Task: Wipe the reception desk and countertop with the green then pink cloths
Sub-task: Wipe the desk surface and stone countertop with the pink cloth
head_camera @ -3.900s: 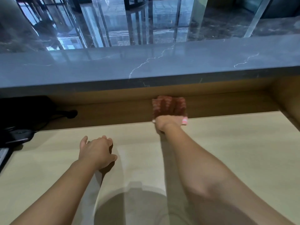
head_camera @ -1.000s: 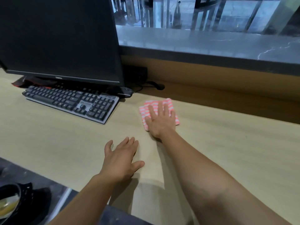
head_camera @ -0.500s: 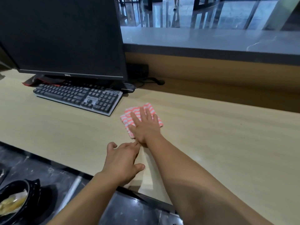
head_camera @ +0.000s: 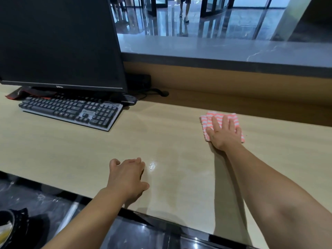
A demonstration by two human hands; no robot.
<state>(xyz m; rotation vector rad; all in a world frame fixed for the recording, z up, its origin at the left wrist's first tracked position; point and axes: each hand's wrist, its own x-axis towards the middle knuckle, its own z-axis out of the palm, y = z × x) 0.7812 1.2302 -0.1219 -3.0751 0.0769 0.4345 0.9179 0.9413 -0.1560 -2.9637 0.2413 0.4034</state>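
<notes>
1. Pink-and-white striped cloth [head_camera: 204, 121] lies folded flat on the pale wood reception desk [head_camera: 71, 150], out on the right, close to the desk's far edge.
2. Right hand [head_camera: 223, 136] is spread on top of it, palm down, fingers straight and fanned. It presses the cloth and does not clutch it, so this hand is released flat, with nothing pinched.
3. Cloth edges show to the left of the thumb and beyond the fingertips, and a strip shows on the right side too.
4. Left hand [head_camera: 126, 177] rests on the desk near its front edge, well apart from the cloth. Its fingers are loosely curled under, the thumb is out to the side, and it holds nothing.
5. Just beside that hand, a small bright glint [head_camera: 152, 166] sits on the desk surface.
6. Over on the left, a dark monitor [head_camera: 59, 42] stands with a black keyboard [head_camera: 71, 112] in front of it, angled toward the near side.
7. Cables and a black box [head_camera: 138, 81] sit behind the monitor's right edge, on the lower ledge.
8. Grey veined stone countertop [head_camera: 197, 49] runs across the back, raised above the desk.
9. Beyond it lies a glossy lobby floor, and a person's legs [head_camera: 185, 9] are visible at the top.
10. Bottom left corner shows a dark container [head_camera: 7, 229], but its contents are too unclear to name.
</notes>
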